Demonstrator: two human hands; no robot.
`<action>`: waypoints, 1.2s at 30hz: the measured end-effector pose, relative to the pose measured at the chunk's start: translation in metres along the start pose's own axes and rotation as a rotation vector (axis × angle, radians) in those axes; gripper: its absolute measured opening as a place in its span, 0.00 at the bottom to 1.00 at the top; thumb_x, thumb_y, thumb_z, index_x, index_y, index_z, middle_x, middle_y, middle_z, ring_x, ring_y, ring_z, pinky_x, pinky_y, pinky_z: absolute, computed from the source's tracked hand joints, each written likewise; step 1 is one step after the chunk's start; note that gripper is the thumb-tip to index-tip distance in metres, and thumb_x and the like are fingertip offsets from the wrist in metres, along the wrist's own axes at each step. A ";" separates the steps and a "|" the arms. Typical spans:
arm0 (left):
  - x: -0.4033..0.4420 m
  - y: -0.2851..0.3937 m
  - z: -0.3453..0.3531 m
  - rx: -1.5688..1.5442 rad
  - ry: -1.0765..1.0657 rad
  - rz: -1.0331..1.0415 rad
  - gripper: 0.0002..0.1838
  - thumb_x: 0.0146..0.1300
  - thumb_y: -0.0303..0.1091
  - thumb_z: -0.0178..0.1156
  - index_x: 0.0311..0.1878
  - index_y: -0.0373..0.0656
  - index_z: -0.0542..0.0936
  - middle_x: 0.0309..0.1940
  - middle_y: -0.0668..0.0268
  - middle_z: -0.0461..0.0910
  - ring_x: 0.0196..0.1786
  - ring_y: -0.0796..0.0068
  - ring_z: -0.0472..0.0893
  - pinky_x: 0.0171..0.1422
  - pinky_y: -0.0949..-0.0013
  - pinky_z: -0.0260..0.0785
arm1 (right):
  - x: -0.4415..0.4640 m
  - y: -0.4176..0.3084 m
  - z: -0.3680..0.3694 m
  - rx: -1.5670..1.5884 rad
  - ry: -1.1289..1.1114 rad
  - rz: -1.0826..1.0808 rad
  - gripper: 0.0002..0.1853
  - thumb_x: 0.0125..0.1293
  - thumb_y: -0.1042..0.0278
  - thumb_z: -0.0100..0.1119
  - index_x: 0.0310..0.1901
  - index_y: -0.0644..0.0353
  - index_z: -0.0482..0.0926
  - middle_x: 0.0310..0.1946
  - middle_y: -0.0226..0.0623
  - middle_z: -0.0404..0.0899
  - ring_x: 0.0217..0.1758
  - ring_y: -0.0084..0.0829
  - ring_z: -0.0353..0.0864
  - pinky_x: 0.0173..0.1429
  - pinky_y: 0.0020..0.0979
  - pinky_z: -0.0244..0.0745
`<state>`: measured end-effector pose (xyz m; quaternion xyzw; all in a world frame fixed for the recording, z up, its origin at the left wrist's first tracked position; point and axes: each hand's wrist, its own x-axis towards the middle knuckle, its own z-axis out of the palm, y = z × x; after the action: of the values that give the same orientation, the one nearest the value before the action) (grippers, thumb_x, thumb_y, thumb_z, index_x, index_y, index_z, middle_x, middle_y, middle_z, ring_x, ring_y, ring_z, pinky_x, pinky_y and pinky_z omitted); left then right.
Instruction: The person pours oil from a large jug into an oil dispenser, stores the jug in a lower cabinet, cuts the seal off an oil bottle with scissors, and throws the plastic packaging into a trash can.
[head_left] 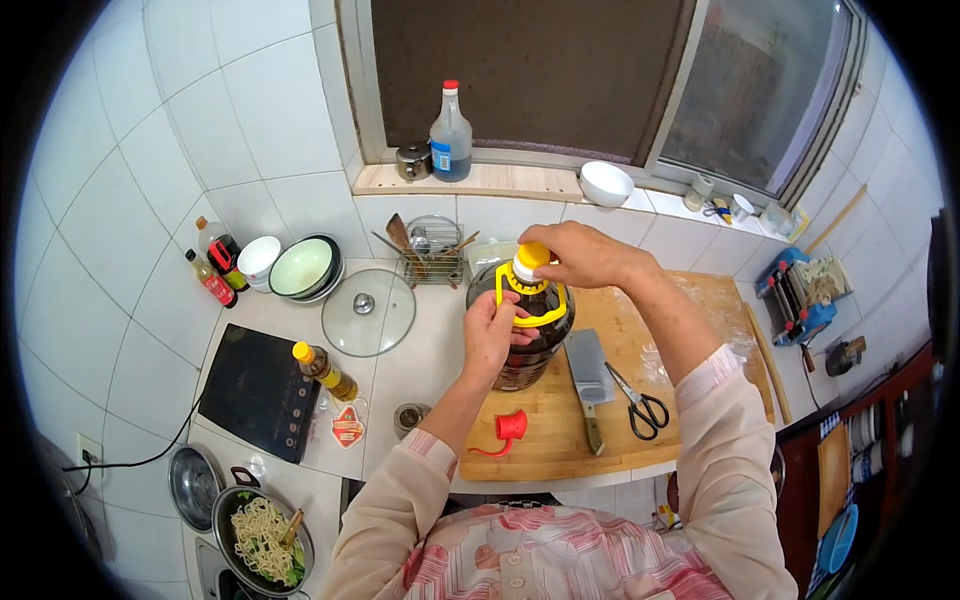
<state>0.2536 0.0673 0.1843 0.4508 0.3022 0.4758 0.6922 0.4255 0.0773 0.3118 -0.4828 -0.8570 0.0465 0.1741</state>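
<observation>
A large dark jug (pixel 520 355) with a yellow handle stands upright at the back left of the wooden board (pixel 640 455). My left hand (pixel 490 335) is closed around the jug's yellow handle. The fingers of my right hand (pixel 580 255) grip the yellow cap (pixel 533 256) on top of the jug's white neck. Just in front of the jug lies a red funnel-like piece (pixel 510 426). To its right are a cleaver (pixel 588 375) and black-handled scissors (pixel 640 405).
Left of the board are a small jar (pixel 410 418), an oil bottle (pixel 328 372), an induction cooker (pixel 262 385) and a glass lid (pixel 368 325). A pan of noodles (pixel 262 540) is at the lower left. A utensil rack (pixel 433 250) stands behind.
</observation>
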 end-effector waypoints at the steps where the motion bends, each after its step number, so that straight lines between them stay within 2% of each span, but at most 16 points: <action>1: 0.000 0.000 0.001 0.004 0.004 -0.002 0.09 0.70 0.31 0.47 0.46 0.36 0.72 0.30 0.61 0.79 0.24 0.70 0.83 0.25 0.75 0.77 | 0.003 0.001 -0.002 -0.053 -0.094 0.099 0.27 0.58 0.50 0.65 0.51 0.64 0.76 0.40 0.53 0.81 0.45 0.49 0.81 0.49 0.41 0.76; 2: 0.000 0.000 0.001 0.006 0.001 -0.003 0.09 0.70 0.31 0.47 0.46 0.36 0.72 0.30 0.61 0.79 0.24 0.70 0.83 0.25 0.75 0.77 | 0.008 -0.004 -0.007 -0.105 -0.187 0.196 0.28 0.58 0.49 0.66 0.52 0.63 0.76 0.40 0.53 0.81 0.46 0.49 0.81 0.50 0.41 0.76; 3: -0.001 0.000 0.000 0.007 0.006 0.000 0.09 0.70 0.31 0.47 0.46 0.36 0.72 0.30 0.61 0.79 0.24 0.70 0.82 0.25 0.75 0.77 | 0.013 -0.011 -0.010 -0.105 -0.184 0.199 0.28 0.58 0.49 0.66 0.52 0.63 0.76 0.40 0.53 0.81 0.46 0.49 0.81 0.50 0.41 0.76; 5: 0.000 0.001 0.001 0.010 0.006 0.006 0.09 0.70 0.31 0.47 0.46 0.36 0.72 0.30 0.60 0.79 0.24 0.70 0.82 0.25 0.74 0.77 | 0.020 -0.021 -0.016 -0.190 -0.279 0.371 0.29 0.57 0.49 0.66 0.53 0.64 0.76 0.39 0.50 0.82 0.46 0.47 0.81 0.50 0.40 0.75; 8: 0.000 0.000 -0.001 0.020 -0.003 0.001 0.09 0.70 0.31 0.46 0.46 0.36 0.72 0.31 0.60 0.79 0.24 0.70 0.82 0.26 0.74 0.77 | 0.017 -0.025 -0.020 -0.192 -0.195 0.392 0.29 0.56 0.48 0.68 0.50 0.65 0.76 0.37 0.49 0.82 0.42 0.46 0.81 0.47 0.40 0.75; 9: 0.000 0.000 -0.002 0.017 -0.011 0.006 0.09 0.70 0.31 0.46 0.46 0.36 0.72 0.31 0.60 0.79 0.24 0.70 0.82 0.26 0.74 0.77 | 0.014 -0.020 -0.021 -0.195 -0.197 0.389 0.29 0.56 0.48 0.68 0.50 0.65 0.76 0.37 0.49 0.82 0.42 0.46 0.81 0.47 0.40 0.75; 11: 0.000 -0.001 -0.002 0.005 -0.010 0.008 0.09 0.70 0.31 0.46 0.46 0.36 0.72 0.31 0.60 0.79 0.24 0.70 0.82 0.26 0.74 0.78 | 0.007 -0.009 -0.022 0.017 -0.161 0.129 0.31 0.55 0.44 0.68 0.48 0.66 0.76 0.34 0.49 0.81 0.40 0.44 0.81 0.46 0.40 0.75; 15: 0.001 -0.001 -0.001 0.010 -0.008 0.011 0.09 0.70 0.31 0.46 0.46 0.36 0.72 0.30 0.61 0.78 0.24 0.70 0.82 0.26 0.74 0.77 | 0.018 -0.003 -0.017 -0.041 -0.258 0.177 0.33 0.54 0.42 0.68 0.48 0.66 0.76 0.33 0.48 0.81 0.40 0.44 0.81 0.47 0.40 0.75; 17: 0.000 -0.002 -0.001 0.016 -0.004 0.013 0.09 0.70 0.31 0.46 0.46 0.37 0.72 0.30 0.61 0.78 0.24 0.70 0.82 0.26 0.74 0.77 | 0.022 -0.012 -0.016 -0.175 -0.267 0.324 0.32 0.55 0.42 0.67 0.48 0.65 0.76 0.35 0.48 0.81 0.41 0.45 0.81 0.49 0.39 0.75; 20: 0.001 0.000 -0.002 0.021 -0.008 0.001 0.09 0.70 0.31 0.47 0.47 0.36 0.72 0.30 0.61 0.78 0.24 0.70 0.82 0.25 0.75 0.77 | 0.023 -0.020 -0.016 -0.245 -0.260 0.402 0.31 0.55 0.43 0.67 0.47 0.66 0.76 0.36 0.50 0.82 0.42 0.47 0.81 0.48 0.40 0.75; 21: 0.001 0.000 -0.002 0.018 -0.009 0.001 0.09 0.70 0.31 0.47 0.46 0.36 0.72 0.30 0.61 0.78 0.24 0.70 0.82 0.25 0.75 0.77 | 0.020 -0.021 -0.016 -0.246 -0.259 0.400 0.31 0.55 0.43 0.67 0.47 0.66 0.76 0.36 0.50 0.82 0.42 0.47 0.81 0.48 0.40 0.75; 23: 0.000 -0.001 -0.002 0.011 -0.006 -0.002 0.09 0.70 0.31 0.47 0.46 0.36 0.72 0.30 0.61 0.78 0.24 0.70 0.82 0.25 0.75 0.76 | 0.012 -0.020 -0.017 -0.113 -0.170 0.212 0.29 0.56 0.44 0.66 0.45 0.66 0.77 0.36 0.53 0.81 0.43 0.49 0.81 0.48 0.42 0.75; 26: 0.000 0.000 -0.002 0.000 -0.015 -0.003 0.09 0.70 0.31 0.47 0.46 0.37 0.72 0.30 0.61 0.78 0.23 0.70 0.82 0.25 0.75 0.76 | 0.015 -0.015 -0.015 -0.145 -0.258 0.191 0.28 0.59 0.46 0.64 0.46 0.66 0.76 0.37 0.55 0.81 0.44 0.51 0.81 0.49 0.43 0.75; 32: 0.000 0.001 -0.001 0.014 -0.001 0.004 0.09 0.70 0.31 0.47 0.46 0.37 0.72 0.30 0.62 0.78 0.23 0.71 0.82 0.24 0.76 0.76 | 0.019 -0.033 -0.003 -0.300 -0.186 0.454 0.25 0.62 0.48 0.61 0.46 0.66 0.75 0.37 0.53 0.81 0.45 0.51 0.81 0.49 0.44 0.75; 36: -0.001 -0.001 -0.002 0.008 -0.011 -0.002 0.09 0.71 0.31 0.46 0.46 0.36 0.72 0.30 0.62 0.78 0.23 0.71 0.82 0.24 0.75 0.76 | 0.010 -0.021 -0.008 -0.223 -0.146 0.292 0.25 0.62 0.48 0.60 0.44 0.66 0.75 0.34 0.53 0.81 0.42 0.52 0.81 0.46 0.45 0.75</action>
<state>0.2519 0.0673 0.1829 0.4558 0.3006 0.4713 0.6926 0.4065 0.0741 0.3267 -0.6137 -0.7880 0.0111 0.0485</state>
